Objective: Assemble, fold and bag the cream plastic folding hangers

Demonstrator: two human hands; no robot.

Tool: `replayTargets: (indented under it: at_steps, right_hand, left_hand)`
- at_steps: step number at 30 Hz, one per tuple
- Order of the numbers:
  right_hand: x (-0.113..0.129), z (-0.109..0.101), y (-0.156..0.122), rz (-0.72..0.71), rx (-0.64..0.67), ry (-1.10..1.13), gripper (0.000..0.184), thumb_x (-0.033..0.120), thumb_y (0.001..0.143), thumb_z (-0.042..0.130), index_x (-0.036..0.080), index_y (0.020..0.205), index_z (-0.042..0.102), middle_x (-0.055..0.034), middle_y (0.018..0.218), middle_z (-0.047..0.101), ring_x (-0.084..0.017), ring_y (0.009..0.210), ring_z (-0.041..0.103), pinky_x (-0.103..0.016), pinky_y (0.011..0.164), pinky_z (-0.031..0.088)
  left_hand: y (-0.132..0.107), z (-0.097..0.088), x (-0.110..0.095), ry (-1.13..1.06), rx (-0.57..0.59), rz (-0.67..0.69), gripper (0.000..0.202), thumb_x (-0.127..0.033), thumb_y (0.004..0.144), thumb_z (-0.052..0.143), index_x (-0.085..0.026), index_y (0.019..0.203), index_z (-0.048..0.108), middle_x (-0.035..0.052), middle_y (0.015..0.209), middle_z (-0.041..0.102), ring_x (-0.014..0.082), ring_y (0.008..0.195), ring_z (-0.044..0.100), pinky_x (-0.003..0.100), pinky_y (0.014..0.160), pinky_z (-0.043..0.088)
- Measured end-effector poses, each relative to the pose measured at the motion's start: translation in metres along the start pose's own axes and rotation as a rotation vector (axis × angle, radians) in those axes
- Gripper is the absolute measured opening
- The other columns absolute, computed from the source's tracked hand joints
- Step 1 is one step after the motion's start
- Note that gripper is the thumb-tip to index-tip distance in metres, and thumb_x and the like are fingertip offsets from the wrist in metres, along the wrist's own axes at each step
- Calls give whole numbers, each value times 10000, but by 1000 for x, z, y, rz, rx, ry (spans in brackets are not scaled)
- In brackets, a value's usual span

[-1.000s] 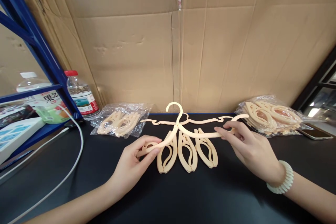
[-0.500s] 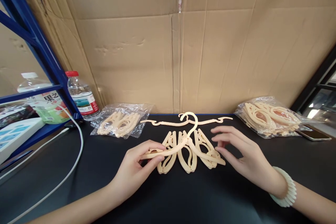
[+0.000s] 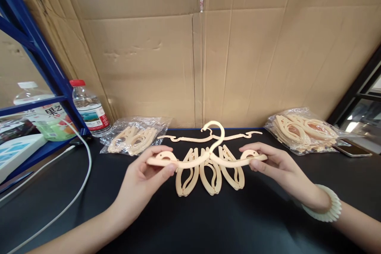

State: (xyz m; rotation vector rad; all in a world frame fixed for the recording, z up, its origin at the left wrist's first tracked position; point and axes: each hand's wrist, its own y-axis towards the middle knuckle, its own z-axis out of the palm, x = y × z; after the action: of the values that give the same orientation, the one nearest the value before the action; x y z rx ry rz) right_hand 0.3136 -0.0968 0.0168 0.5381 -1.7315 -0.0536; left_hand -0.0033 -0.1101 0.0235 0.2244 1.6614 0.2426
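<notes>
A cream plastic folding hanger point(image 3: 190, 164) is held up above the table with both arms spread and its hook upward. My left hand point(image 3: 150, 174) pinches its left arm between thumb and fingers. At the other end, my right hand point(image 3: 269, 162) grips the right arm near the tip. Behind and below it, three folded hangers point(image 3: 211, 184) lie side by side, their upper parts partly covered by the held one. Farther back, another unfolded hanger point(image 3: 190, 139) lies flat along the table's rear edge.
Clear bags of folded hangers lie at back left point(image 3: 133, 137) and back right point(image 3: 300, 129), the right one beside a phone point(image 3: 354, 149). A red-capped water bottle point(image 3: 91, 109) stands by a blue metal shelf point(image 3: 44, 55). A white cable point(image 3: 86, 178) curves across the black table; cardboard point(image 3: 149, 67) walls the back.
My right hand has closed on the right arm of the hanger, which was drooping free. That arm is now raised, about level with the left one.
</notes>
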Motion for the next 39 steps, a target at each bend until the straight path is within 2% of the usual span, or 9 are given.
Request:
replayTargets:
  at_steps: [3,5,10,12,18,23,28,33,39]
  right_hand:
    - [2,0,0,16,-4,191,145,343,902,674,209,960,669,3,797,563,-126,741,484,-218,682,429]
    - [5,6,-3,34,8,290,127,319,896,689,199,924,657,8,769,546,-116,716,471,-213,672,424]
    - [16,32,-21,93,248,423,277,314,945,642,253,1179,506,-8,845,610,-131,756,539,-259,708,449]
    - [19,40,-27,85,340,414,326,313,963,617,272,1237,446,-20,903,611,-146,824,553,-296,775,455]
    - [20,47,-29,78,417,411,263,294,947,625,249,1192,542,-63,1082,503,-181,975,528,-383,899,499]
    - [19,48,-35,94,443,326,315,276,944,612,330,1253,588,-68,1451,297,-241,1182,514,-413,965,514]
    - [17,49,-40,68,426,258,383,300,953,592,353,1331,558,-76,1479,346,-229,1110,583,-411,959,525]
    - [21,49,-40,41,399,136,460,174,917,593,365,1333,558,-57,1444,426,-216,1123,594,-376,979,518]
    - [29,47,-41,-76,454,-62,646,70,813,662,400,1353,531,-23,1438,466,-214,1154,586,-333,975,523]
  left_hand:
    - [2,-2,-9,-82,-12,-4,192,-303,770,768,-229,915,667,-23,844,651,93,730,579,140,647,498]
    - [-2,1,-14,-87,62,-35,141,-321,805,736,-205,857,675,-13,841,647,87,697,565,141,608,486]
    - [-22,20,-18,-95,345,-206,201,-362,855,678,-165,856,641,13,756,654,102,629,571,202,589,492]
    - [-27,26,-17,-103,385,-262,234,-379,843,686,-154,830,620,12,740,634,111,629,564,217,576,490]
    - [-28,26,-18,-134,319,-269,222,-364,861,668,-155,837,599,-9,712,597,95,624,530,207,581,460]
    - [-29,26,-16,-151,362,-247,201,-363,874,649,-166,864,604,10,793,615,102,648,536,214,581,467]
    - [-29,27,-17,-32,336,-127,167,-348,861,647,-184,847,624,23,840,615,146,742,575,228,611,510]
    - [-32,26,-20,39,363,-40,93,-299,845,661,-221,894,672,36,981,667,202,917,647,271,759,546]
    - [-37,33,-19,-22,396,-142,122,-300,842,655,-218,930,673,38,902,725,193,834,694,300,778,563]
